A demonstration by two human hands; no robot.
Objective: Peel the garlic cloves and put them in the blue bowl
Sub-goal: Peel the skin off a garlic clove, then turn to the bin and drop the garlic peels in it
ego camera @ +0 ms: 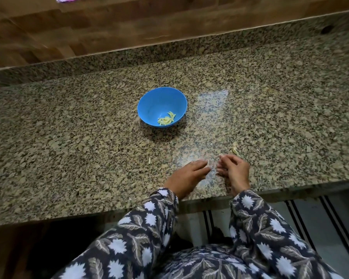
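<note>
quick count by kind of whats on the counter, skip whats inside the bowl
bowl: 1
hands: 2 (left hand, right hand)
garlic bits plainly seen: 2 (one beyond the right hand, one nearer the bowl)
total: 5

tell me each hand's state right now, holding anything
Left hand: open, fingers straight, nothing in it.
Right hand: fingers curled; cannot tell whether it holds anything.
</note>
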